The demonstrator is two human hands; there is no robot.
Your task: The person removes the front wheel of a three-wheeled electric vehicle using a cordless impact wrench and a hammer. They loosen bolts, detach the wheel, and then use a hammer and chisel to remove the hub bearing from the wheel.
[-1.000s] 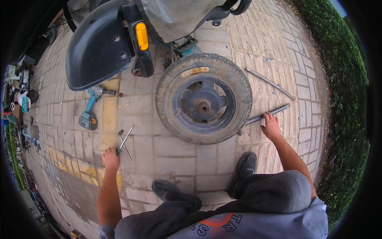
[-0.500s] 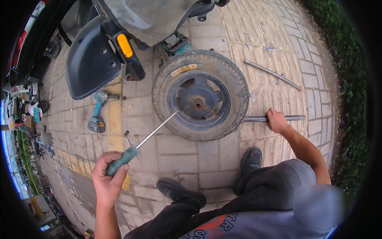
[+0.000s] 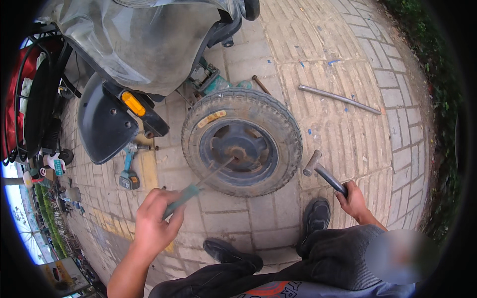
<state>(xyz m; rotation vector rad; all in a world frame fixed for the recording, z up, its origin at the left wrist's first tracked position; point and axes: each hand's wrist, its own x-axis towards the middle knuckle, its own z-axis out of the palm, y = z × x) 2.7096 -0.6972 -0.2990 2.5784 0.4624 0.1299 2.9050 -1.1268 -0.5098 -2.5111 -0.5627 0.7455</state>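
Observation:
My left hand [image 3: 156, 221] is closed on the green handle of a screwdriver [image 3: 181, 198]; its blurred shaft reaches toward the centre hub [image 3: 237, 154] of the wheel [image 3: 288, 149], which lies flat on the paving. I cannot tell whether the tip touches. To the right of the tyre, my right hand [image 3: 354, 201] grips a hammer [image 3: 325, 176] by its dark handle, the head tilted up beside the rim. Behind the wheel stands a turquoise metal mechanism [image 3: 213, 79], partly hidden.
A vehicle with a grey cover [image 3: 129, 44], black fender [image 3: 99, 124] and orange reflector [image 3: 133, 103] stands upper left. A cordless impact wrench [image 3: 129, 174] lies below it. A steel bar [image 3: 340, 100] lies upper right. A hedge [image 3: 437, 99] borders the right; assorted gear fills the far left.
My left hand has picked up the screwdriver and brought it toward the hub. My right hand has raised the hammer from the paving and swung its head upward beside the tyre.

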